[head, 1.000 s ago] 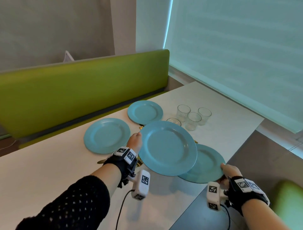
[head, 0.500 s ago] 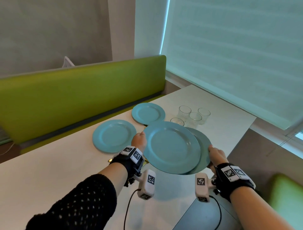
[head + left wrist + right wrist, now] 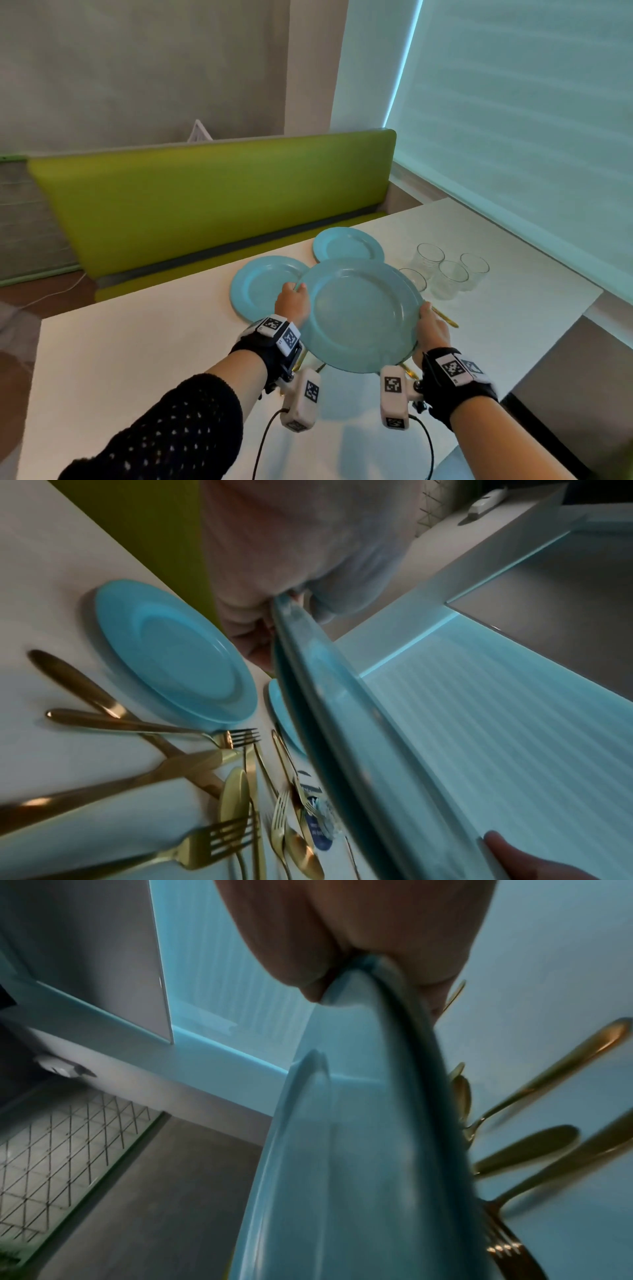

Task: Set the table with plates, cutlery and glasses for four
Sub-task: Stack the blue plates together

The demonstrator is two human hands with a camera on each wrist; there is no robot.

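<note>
Two blue plates [image 3: 359,315] are held stacked, one right under the other, a little above the white table [image 3: 137,342]. My left hand [image 3: 291,303] pinches their left rim and my right hand [image 3: 430,323] pinches the right rim. In the left wrist view the held plates [image 3: 342,723] run edge-on from the left hand [image 3: 260,631]. The right wrist view shows the right hand [image 3: 359,934] gripping their rim [image 3: 342,1150]. Two more blue plates [image 3: 263,287] [image 3: 347,243] lie flat by the far edge. Gold cutlery [image 3: 205,764] lies loose under the held plates. Several clear glasses [image 3: 452,277] stand to the right.
A green bench back [image 3: 205,192] runs along the table's far side. A blind-covered window [image 3: 513,137] is on the right. The table's right edge [image 3: 548,342] drops to a grey floor. A gold handle [image 3: 445,317] sticks out beside my right hand.
My right hand has carried its plate left and under the plate in my left hand, so the two now overlap fully. Both hands have lifted slightly toward the table's middle.
</note>
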